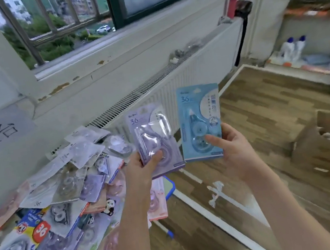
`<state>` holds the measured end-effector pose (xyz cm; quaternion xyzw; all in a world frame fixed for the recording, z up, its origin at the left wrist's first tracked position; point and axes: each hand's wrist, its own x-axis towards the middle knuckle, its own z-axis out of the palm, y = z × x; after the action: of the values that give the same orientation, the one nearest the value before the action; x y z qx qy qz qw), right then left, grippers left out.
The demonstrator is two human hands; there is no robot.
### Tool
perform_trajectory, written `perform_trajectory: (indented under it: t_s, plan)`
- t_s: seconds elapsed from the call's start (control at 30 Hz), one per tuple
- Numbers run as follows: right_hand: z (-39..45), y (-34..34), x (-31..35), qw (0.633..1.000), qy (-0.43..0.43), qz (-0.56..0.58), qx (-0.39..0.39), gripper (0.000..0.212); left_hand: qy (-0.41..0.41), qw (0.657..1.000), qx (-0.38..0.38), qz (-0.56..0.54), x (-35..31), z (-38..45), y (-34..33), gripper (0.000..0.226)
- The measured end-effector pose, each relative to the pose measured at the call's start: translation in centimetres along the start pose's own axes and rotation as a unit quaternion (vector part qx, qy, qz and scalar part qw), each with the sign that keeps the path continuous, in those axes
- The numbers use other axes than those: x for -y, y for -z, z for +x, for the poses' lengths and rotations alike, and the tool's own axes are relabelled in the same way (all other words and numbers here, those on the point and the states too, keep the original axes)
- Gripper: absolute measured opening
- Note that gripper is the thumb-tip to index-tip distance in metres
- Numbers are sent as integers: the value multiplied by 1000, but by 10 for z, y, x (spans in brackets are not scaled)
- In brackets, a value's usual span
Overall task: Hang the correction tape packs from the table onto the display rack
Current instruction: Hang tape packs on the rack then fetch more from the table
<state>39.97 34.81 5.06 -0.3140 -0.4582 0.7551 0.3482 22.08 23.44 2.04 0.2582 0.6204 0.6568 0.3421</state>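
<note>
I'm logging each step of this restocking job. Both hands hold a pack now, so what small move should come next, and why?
Probably turn toward the display rack, which this view doesn't show. The left hand already grips a purple pack and the right hand a blue pack, both lifted clear of the pile, so neither can pick up more.

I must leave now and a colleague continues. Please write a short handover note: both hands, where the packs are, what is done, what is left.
Left hand: holds a purple correction tape pack upright, thumb on its front.
Right hand: holds a blue correction tape pack upright.
Table: a large pile of packs still lies there.
Display rack: not in view.
Done: two packs picked up.
Left: hang these two, then the pile.
</note>
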Motion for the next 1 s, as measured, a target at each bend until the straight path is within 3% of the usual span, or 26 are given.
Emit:
perform_trajectory:
  t_s: [0.1, 0.27, 0.37, 0.5, 0.63, 1.0]
  plan:
    - [-32, 24, 25, 996, 65, 3, -67, 43, -16, 998, 56, -5, -16, 2, -41, 21]
    - [-87, 82, 60, 965, 151, 11, -216, 55, -18, 982, 187, -34, -34, -13, -121, 37]
    - [-125, 123, 77, 943, 201, 35, -263, 65, -32, 964, 263, -28, -39, -36, -179, 21]
    - [-183, 178, 95, 910, 235, 41, -340, 54, -29, 939, 344, -16, -38, -79, -256, 24]
    - [-254, 243, 115, 880, 234, 18, -414, 29, -16, 916, 401, -18, -29, -135, -342, 23]
    - [-443, 401, 170, 796, 266, 13, -543, 28, -26, 845, 535, -15, -10, -313, -546, 28]
